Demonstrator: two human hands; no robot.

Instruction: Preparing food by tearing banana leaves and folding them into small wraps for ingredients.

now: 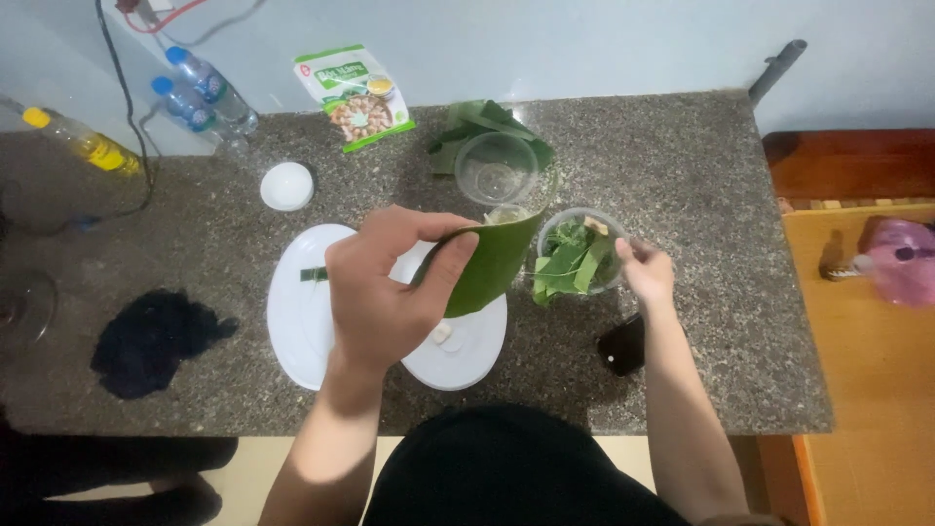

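My left hand (390,287) holds a large green leaf (490,263) curled into a cone above a white oval plate (297,312). My right hand (645,271) touches the rim of a clear plastic cup (582,255) filled with green leaf pieces. A small white piece (442,333) lies on the plate under the leaf, and a small green strip (314,275) rests near the plate's far edge. Behind the leaf stands an empty clear cup (497,168) on a pile of green leaves (487,122).
On the speckled stone counter (682,175) lie a black phone (621,345), a dark cloth (151,341), a white round lid (287,185), a snack packet (355,95), two water bottles (200,93) and a yellow bottle (83,141). A wooden surface with a pink object (901,258) sits at the right.
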